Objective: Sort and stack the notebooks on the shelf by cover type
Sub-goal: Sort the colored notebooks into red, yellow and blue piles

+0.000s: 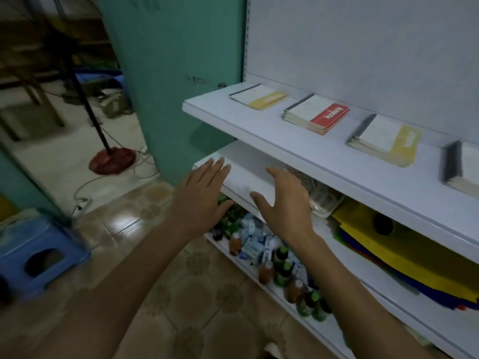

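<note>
**A:** Where are the hands?

**B:** Both are lower than the red-banded stack [316,116] and to its left. The left hand [199,193] is farthest from it, with fingers straight and spread, holding nothing. The right hand [285,203], nearer it, is just as flat and empty. I'd guess they're poised to reach up, with nothing chosen yet.

**A:** And the notebooks?

**B:** Four stacks sit in a row on the top shelf [233,117]. Left of the red one is the far yellow-banded stack [259,99]. Right of it is the near yellow-banded stack [383,141], then a cut-off stack [461,167] whose cover I can't make out. They're spaced apart, probably to keep cover types separate, though the two yellows aren't together.

**A:** Which way do they point?

**B:** All lie flat, dark bound edge to the left and coloured band to the right. The long axis seems to run along the shelf, skewed slightly toward the back.
</note>
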Available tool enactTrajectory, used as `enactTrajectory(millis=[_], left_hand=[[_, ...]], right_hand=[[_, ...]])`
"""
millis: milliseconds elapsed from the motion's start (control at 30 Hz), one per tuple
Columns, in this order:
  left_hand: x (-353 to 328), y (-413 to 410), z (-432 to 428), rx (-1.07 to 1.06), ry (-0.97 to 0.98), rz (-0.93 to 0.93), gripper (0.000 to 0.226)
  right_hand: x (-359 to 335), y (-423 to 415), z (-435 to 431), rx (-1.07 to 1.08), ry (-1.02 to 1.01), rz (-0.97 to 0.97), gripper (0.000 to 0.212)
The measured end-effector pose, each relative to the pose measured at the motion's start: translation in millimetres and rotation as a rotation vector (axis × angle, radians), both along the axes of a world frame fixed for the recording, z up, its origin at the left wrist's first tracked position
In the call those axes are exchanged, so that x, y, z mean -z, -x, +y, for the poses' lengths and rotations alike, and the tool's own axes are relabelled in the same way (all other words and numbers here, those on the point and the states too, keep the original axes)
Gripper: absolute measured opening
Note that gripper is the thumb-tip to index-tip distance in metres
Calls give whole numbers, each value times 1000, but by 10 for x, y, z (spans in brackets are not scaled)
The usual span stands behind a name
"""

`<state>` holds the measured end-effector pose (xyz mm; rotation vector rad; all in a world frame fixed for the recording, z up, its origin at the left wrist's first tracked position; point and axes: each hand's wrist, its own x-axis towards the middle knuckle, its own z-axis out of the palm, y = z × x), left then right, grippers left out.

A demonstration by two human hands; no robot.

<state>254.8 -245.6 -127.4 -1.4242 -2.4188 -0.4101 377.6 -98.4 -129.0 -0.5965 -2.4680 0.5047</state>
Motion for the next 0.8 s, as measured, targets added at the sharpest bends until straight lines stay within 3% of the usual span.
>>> enactTrajectory(millis=[100, 267, 400, 533, 800], left_hand=[[77, 252, -95, -27, 5, -22, 74], [132, 849, 85, -26, -24, -97, 75], [55, 1415, 463, 48, -49, -113, 69], [-64, 2078, 829, 106, 3, -84, 68], [-66, 2784, 1479, 219, -62, -178, 52]], right_hand=[[-4, 315, -98, -41, 32, 52, 54], [-22, 928, -10, -38, 58, 330, 31], [-45, 1558, 271, 17, 152, 422, 27], [-57, 2177, 606, 71, 297, 317, 28], [-72, 2741, 1295, 141, 249, 79, 38]])
